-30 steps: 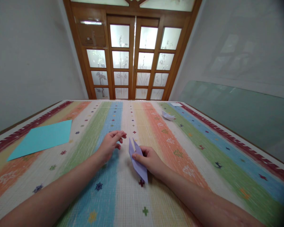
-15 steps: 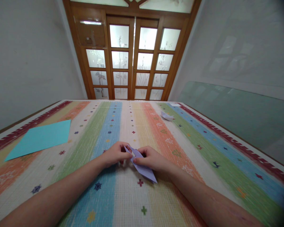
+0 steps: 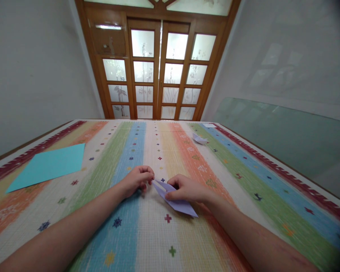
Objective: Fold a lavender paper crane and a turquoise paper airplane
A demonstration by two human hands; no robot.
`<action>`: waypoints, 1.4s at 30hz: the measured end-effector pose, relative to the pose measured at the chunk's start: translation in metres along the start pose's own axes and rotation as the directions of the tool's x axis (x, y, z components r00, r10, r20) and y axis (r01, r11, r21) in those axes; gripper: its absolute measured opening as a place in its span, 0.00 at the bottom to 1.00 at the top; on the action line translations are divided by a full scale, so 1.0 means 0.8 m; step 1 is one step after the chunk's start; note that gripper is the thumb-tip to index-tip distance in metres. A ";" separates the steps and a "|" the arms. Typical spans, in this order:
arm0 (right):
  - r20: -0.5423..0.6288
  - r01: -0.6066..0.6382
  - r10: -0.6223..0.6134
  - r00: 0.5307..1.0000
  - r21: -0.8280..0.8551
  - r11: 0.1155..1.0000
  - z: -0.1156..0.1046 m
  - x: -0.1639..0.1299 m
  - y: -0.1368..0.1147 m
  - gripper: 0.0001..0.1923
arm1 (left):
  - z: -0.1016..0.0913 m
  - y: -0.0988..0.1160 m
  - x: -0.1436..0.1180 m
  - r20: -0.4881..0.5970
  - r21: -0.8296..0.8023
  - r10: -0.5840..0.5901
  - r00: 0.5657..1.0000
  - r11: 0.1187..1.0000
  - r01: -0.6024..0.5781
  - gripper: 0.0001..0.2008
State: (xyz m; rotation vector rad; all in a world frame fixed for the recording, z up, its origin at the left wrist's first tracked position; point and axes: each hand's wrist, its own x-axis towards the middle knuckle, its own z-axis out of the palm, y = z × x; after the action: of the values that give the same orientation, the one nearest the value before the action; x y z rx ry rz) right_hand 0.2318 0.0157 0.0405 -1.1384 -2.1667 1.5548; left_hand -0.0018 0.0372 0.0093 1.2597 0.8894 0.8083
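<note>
both hands low over the striped woven mat (image 3: 147, 234). the folded lilac paper piece, long and pointed at both ends (image 3: 178, 200), lies flat on the mat between them, near the person's edge.

left hand (image 3: 136, 180): thumb and fingers pinched together on the far tip of the lilac piece. right hand (image 3: 187, 189): fingertips closed on the paper's middle, pressing it down; the near tip sticks out free beyond the wrist.

risks, as i judge them: the tip in the left pinch is narrow, so too hard a pull against the right hand's hold could tear or crumple it. the mat is ribbed and soft, so a crease pressed on it may come out wavy or off line. if the right fingertips slip, the layers could shift out of register.

containers: none in view, nothing held in anything.

elsewhere: a flat turquoise paper sheet (image 3: 49, 166) well apart on the left side of the mat; a small folded white paper shape (image 3: 200, 139) far off on the right stripes; wooden glazed doors (image 3: 158, 68) behind.
</note>
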 end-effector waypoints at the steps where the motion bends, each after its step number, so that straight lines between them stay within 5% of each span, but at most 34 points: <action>1: 0.005 0.004 -0.004 1.000 0.022 1.000 -0.001 0.000 0.001 0.09 | -0.002 0.001 0.000 -0.001 -0.016 -0.001 1.000 1.000 0.001 0.11; 8: -0.018 0.011 -0.009 1.000 0.101 0.995 0.002 0.008 0.010 0.07 | -0.004 -0.003 0.001 0.105 0.037 -0.044 0.994 0.999 0.040 0.18; 13: 0.009 0.007 -0.008 1.000 0.081 0.997 0.002 0.009 0.013 0.07 | -0.002 0.000 -0.001 0.161 0.191 -0.072 0.984 0.981 0.040 0.15; 20: 0.074 0.003 -0.009 0.997 0.073 0.997 -0.005 0.009 0.014 0.08 | -0.008 0.007 -0.005 0.238 0.161 -0.107 0.965 0.984 0.070 0.13; 27: 0.062 0.045 -0.057 0.996 0.187 0.981 -0.009 0.008 0.015 0.13 | -0.018 -0.004 0.002 0.191 -0.047 -0.054 0.980 0.997 0.065 0.17; 32: 0.049 -0.036 0.019 0.999 0.384 0.923 -0.003 0.008 0.021 0.18 | -0.017 0.000 0.003 0.097 -0.192 0.007 0.995 0.981 0.012 0.18; 42: 0.034 -0.050 0.037 0.999 0.628 0.776 0.011 0.007 0.023 0.22 | -0.002 0.012 -0.008 0.139 -0.138 0.044 0.989 0.990 -0.024 0.18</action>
State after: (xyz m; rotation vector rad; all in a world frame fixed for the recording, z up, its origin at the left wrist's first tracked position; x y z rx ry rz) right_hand 0.2314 0.0161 0.0191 -0.9355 -1.4174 2.0856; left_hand -0.0064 0.0335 0.0192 1.1988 0.6886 0.7834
